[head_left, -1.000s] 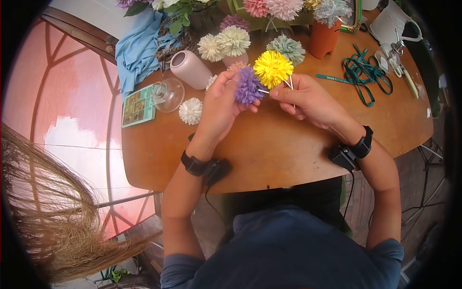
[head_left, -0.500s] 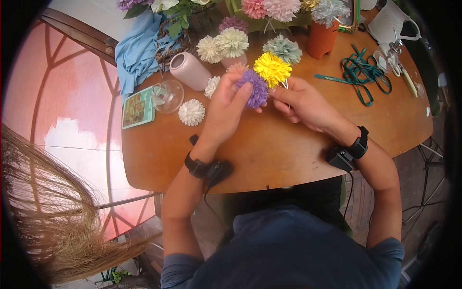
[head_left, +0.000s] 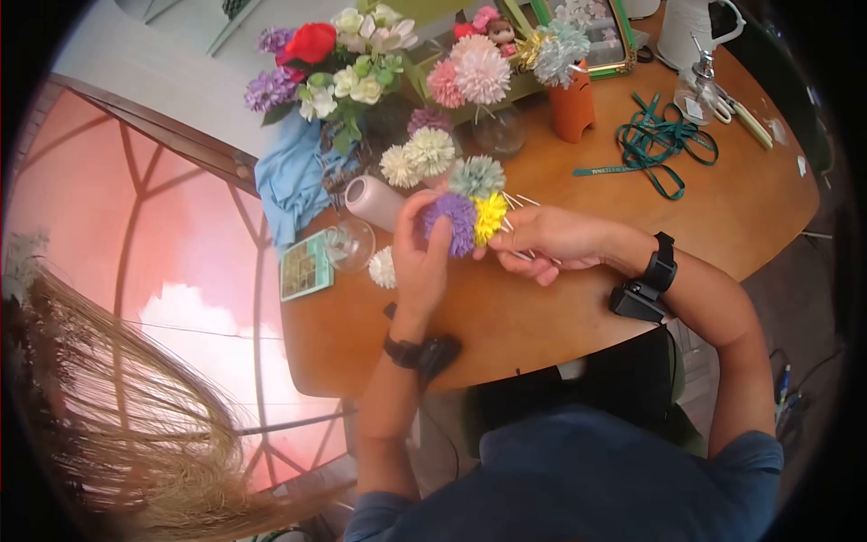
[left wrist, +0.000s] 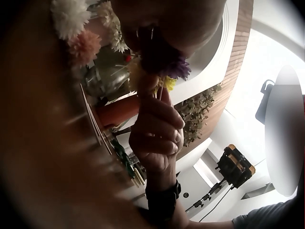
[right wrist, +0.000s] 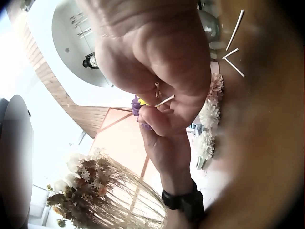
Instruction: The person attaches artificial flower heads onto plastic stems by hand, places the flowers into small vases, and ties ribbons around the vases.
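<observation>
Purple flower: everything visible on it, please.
The purple flower is a round pompom of many thin, ruffled petals, fabric-like in look. It is in the grip of the left hand, thumb across its near face. In the head view it overlaps the yellow flower, seemingly touching. The right hand pinches a white stem close by; whose stem can't be told.

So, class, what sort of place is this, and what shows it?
Probably a flower-craft corner in a home or small studio, going by the hand-held purple flower, tangled green ribbon and pink vase.
</observation>
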